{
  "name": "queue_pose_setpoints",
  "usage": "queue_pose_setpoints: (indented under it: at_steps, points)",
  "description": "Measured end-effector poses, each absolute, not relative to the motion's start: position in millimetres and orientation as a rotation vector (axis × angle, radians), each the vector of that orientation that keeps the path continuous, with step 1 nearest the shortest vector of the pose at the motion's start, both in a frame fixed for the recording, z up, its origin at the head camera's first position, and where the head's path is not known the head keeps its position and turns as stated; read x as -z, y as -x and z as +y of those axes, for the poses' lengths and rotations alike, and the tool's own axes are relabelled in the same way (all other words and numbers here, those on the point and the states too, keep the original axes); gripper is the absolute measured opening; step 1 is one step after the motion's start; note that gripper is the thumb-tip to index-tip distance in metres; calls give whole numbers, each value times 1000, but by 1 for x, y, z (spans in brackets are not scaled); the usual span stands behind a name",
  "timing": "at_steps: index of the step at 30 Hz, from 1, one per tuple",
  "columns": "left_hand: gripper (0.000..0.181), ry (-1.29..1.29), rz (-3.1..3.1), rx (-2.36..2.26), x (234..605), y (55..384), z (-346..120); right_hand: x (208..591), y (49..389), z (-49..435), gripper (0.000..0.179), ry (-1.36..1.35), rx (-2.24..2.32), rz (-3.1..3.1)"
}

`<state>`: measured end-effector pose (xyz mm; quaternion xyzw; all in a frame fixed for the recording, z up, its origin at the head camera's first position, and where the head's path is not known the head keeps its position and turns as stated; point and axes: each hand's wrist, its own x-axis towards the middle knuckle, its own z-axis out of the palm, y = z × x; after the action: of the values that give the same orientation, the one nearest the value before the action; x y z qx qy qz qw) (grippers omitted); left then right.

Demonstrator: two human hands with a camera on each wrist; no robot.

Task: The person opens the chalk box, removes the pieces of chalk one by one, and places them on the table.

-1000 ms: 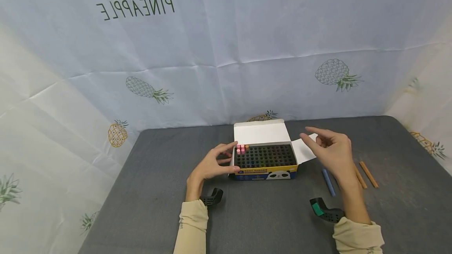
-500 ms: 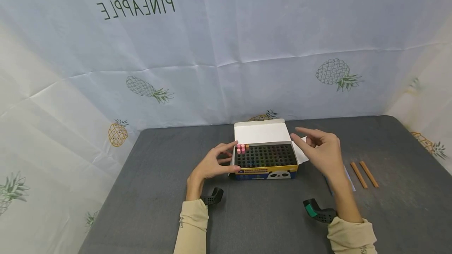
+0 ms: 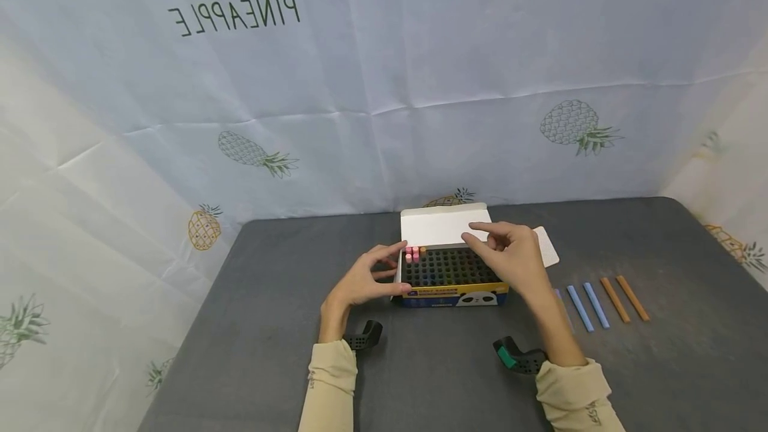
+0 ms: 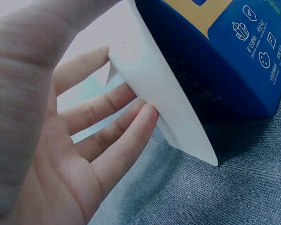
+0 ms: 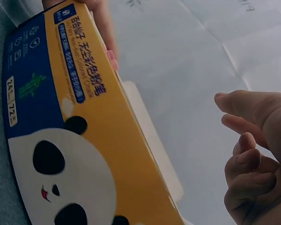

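A yellow and blue chalk box (image 3: pixel 441 301) with a panda on its front stands open on the table. Its dark holed insert (image 3: pixel 441 271) bears several pink chalk sticks (image 3: pixel 412 254) and one orange stick at the back left corner. My left hand (image 3: pixel 359 279) grips the box's left end, thumb at the front corner and index finger at the back. In the left wrist view its other fingers touch the white side flap (image 4: pixel 154 89). My right hand (image 3: pixel 513 259) hovers over the box's right part, thumb and index finger extended and apart, other fingers curled; nothing shows between them.
Right of the box lie two orange chalk sticks (image 3: pixel 615 300) and two blue ones (image 3: pixel 580 309); another bluish stick is partly hidden by the right forearm. The box's white lid (image 3: pixel 441 229) is folded back, its right flap (image 3: pixel 546 247) sticking out. A pineapple-print cloth (image 3: pixel 384 152) hangs behind.
My right hand has moved left from beside the right flap to over the box, uncovering the blue chalk sticks. The left hand and the box have stayed in place.
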<state>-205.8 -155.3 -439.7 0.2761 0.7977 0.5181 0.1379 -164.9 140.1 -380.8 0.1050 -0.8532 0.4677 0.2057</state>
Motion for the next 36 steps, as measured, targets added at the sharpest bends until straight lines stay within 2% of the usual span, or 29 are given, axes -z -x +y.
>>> queue_pose_setpoints:
  at_steps: [17,36]
  points:
    - [82,-779,2307,-1502,441,206,-155,400,181,95,20,-414,-1222,-2543]
    - [81,-775,2308,-1512,439,206,-154,406,185,70,18,-248,-1009,-2711]
